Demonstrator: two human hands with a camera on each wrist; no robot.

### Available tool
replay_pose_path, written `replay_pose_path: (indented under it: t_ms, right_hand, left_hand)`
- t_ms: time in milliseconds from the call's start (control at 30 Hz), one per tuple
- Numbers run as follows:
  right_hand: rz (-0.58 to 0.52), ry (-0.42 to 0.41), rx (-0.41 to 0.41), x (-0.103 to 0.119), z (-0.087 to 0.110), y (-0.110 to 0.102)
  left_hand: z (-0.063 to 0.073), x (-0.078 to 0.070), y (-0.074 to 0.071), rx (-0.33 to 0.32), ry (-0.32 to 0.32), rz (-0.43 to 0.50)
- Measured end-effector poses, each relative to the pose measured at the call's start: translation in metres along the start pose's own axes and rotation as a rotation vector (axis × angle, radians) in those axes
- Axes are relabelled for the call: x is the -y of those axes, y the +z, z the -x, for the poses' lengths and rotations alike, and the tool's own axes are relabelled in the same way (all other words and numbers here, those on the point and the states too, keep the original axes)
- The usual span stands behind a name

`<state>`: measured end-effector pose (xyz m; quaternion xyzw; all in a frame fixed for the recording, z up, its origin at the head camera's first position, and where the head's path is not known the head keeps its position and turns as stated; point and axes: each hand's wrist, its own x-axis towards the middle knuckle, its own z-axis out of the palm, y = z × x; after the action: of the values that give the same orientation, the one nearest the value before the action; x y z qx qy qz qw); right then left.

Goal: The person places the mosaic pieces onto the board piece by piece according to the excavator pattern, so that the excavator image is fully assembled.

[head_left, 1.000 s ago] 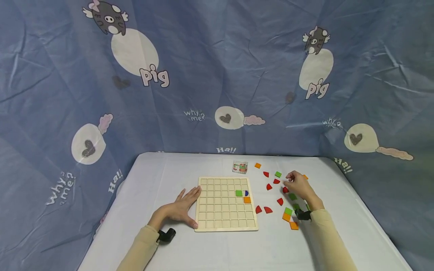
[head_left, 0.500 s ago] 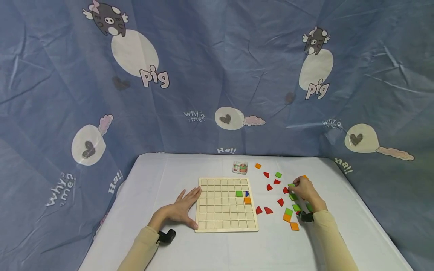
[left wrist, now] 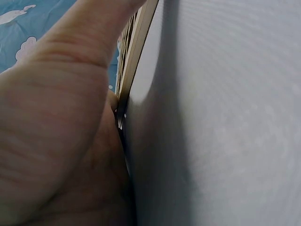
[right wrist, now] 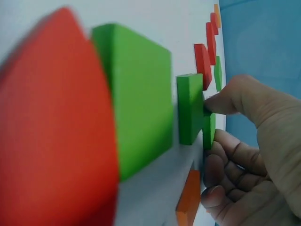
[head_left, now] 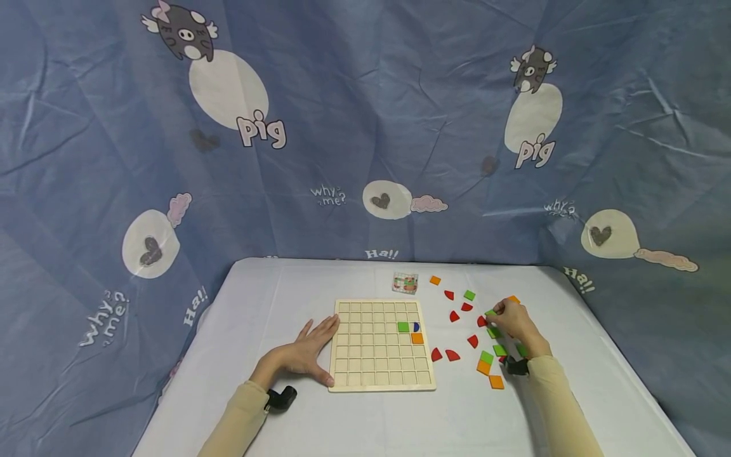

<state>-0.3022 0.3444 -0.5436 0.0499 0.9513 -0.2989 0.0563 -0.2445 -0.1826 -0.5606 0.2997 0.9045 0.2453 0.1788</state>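
A wooden grid board [head_left: 371, 368] lies mid-table. Its right side carries a green square tile [head_left: 403, 327], a blue half-round piece [head_left: 416, 327] and an orange square tile [head_left: 417, 338]. Spread along the board's left edge, my left hand [head_left: 302, 355] touches it with fingertips and thumb, fingers extended. My right hand [head_left: 514, 319] is among the loose pieces at the right. Thumb and fingers pinch a green square tile [right wrist: 209, 134] low at the table. Close by are a red quarter-round piece [head_left: 482, 322] and another green tile [right wrist: 190, 110].
Several red pieces [head_left: 473, 341], green tiles [head_left: 469, 295] and orange tiles [head_left: 496, 382] are scattered on the white table [head_left: 365, 425] right of the board. A small printed card [head_left: 405, 283] lies behind the board. A blue patterned cloth [head_left: 342, 146] hangs behind the table.
My right hand has moved slightly right and toward me, and its fingers have come together on a green tile. It holds still over the last half second. My left hand stays put.
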Motion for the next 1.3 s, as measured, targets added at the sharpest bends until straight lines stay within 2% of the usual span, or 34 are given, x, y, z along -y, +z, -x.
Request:
replay_pose_path:
  t_ms: [167,333,433,633,900,1033,1300]
  right_hand:
    - [-0.013,-0.08,-0.037,0.005,0.003,0.004]
    - [-0.016,-0.232,-0.088,0.027,0.007,0.012]
    - [-0.014,-0.292,-0.064,0.046,0.013,0.021]
    - [-0.053,-0.385,0.054,0.084,0.025,0.045]
    - [-0.007,-0.571,0.169,0.125,0.038,0.076]
    - [0.0,-0.654,0.203,0.137,0.04,0.085]
    - [0.067,-0.717,0.213,0.145,0.039,0.096]
  left_hand:
    - [0.0,-0.001,0.0,0.0,0.001,-0.002]
    - [0.0,-0.001,0.0,-0.001,-0.004,-0.011]
    - [0.001,-0.001,0.0,0.0,-0.006,-0.01]
    - [0.0,-0.001,-0.001,0.0,-0.003,-0.002]
    - [0.0,-0.001,-0.001,0.001,-0.003,0.003]
    - [0.0,-0.001,-0.002,0.003,-0.004,-0.008]
    - [0.0,0.001,-0.002,0.006,0.001,-0.02]
